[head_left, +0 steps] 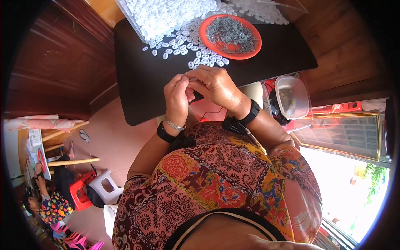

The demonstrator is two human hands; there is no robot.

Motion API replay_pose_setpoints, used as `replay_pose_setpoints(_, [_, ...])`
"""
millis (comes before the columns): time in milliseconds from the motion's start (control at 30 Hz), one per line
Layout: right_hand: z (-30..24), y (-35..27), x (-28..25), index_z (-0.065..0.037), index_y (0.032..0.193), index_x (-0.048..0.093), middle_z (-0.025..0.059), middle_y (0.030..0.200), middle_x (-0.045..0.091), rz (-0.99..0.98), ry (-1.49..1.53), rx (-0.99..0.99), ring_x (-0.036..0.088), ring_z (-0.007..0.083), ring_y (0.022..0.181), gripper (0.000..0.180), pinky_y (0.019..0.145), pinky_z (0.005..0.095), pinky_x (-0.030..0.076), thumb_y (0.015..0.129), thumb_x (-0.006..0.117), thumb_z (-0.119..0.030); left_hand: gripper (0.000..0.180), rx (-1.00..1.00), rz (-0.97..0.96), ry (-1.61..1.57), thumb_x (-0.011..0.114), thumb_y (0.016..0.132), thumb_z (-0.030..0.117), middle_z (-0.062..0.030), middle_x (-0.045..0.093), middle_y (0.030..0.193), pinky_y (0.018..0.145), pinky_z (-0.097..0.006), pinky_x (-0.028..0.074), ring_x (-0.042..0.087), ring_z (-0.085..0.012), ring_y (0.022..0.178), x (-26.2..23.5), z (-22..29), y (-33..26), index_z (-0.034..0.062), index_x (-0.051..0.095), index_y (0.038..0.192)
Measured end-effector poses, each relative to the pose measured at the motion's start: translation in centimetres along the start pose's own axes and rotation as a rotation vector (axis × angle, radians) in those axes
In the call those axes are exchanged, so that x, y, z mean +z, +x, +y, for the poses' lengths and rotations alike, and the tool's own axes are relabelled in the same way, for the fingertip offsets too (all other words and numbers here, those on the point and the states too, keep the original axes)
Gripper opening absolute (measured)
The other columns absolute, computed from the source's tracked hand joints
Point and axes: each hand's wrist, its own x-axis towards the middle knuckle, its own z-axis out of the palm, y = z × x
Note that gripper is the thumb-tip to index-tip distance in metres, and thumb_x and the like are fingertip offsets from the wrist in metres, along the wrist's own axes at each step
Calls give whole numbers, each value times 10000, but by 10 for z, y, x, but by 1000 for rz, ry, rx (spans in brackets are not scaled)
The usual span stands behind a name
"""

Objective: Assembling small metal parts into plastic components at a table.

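Note:
Over the near edge of a black table (139, 87), my left hand (176, 99) and my right hand (218, 88) meet fingertip to fingertip. Both are closed in a pinch. Something small and pale shows between the fingers, too covered to make out. Just beyond them lie many loose white oval plastic pieces (183, 51), each with two holes. An orange-red plate (202, 35) behind my right hand bears a heap of small grey metal pins (231, 35).
A clear bin (134, 24) full of white pieces stands at the table's far left. An empty-looking translucent tub (306, 100) sits right of my right forearm. Another person (56, 204) sits at the far left near a red stool (81, 193) and a white stool (106, 187).

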Motion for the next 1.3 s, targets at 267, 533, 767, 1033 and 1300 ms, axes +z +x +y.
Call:
replay_pose_setpoints(267, [48,80,-96,-43,907,657,147,722,614,145,-651,-150,618,279,651,144,577,336,494,773,639,-93,230,-24,16,-25,451,896,179,0,503,599,445,-200,356,462,-72,480,-9,7,-5,18,572,785])
replay_pose_setpoints(533, [84,153,-157,-14,1036,627,239,972,611,347,-804,-165,582,378,917,286,764,410,476,808,575,-178,195,-28,8,-34,464,884,138,-1,505,596,447,-204,363,467,-76,482,-4,7,1,12,570,781])
replay_pose_setpoints(767, [79,104,-34,-39,866,663,166,799,631,-270,-318,-84,615,327,753,147,679,381,492,785,596,-142,197,-27,-16,-30,463,887,138,-4,509,598,449,-202,367,466,-73,486,-10,6,1,11,564,775])
replay_pose_setpoints(1033, [83,100,11,-80,864,658,121,857,637,-551,-569,-72,602,301,854,134,758,401,479,765,590,-140,217,-55,-42,-16,433,894,150,-21,508,623,479,-225,382,484,-105,514,-10,6,-1,-1,565,810])
replay_pose_setpoints(1300, [80,118,15,-93,824,656,119,777,637,-588,-587,-67,614,317,769,136,706,419,481,760,566,-172,207,-80,-63,-9,440,886,140,-19,513,622,476,-214,380,489,-98,516,-10,8,0,-1,562,796])
